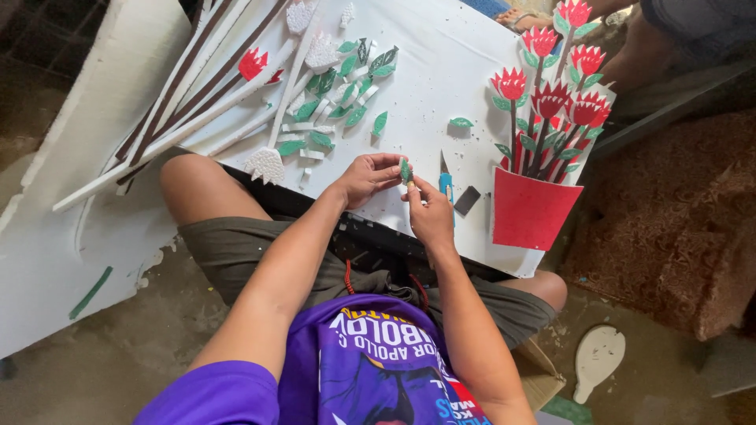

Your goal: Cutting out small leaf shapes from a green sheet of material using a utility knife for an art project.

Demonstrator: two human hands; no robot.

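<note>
My left hand and my right hand meet over the near edge of a white foam board resting on my knees. Both pinch one small green foam leaf between their fingertips. A blue craft knife lies on the board just right of my right hand, beside a small dark grey piece. A finished craft of red flowers with green leaves in a red pot lies at the board's right.
Loose green leaves, white flower cut-outs and long white and brown strips with one red flower crowd the board's left. A large white sheet stands at left. Another person's foot shows at the top. A white cut-out lies on the floor.
</note>
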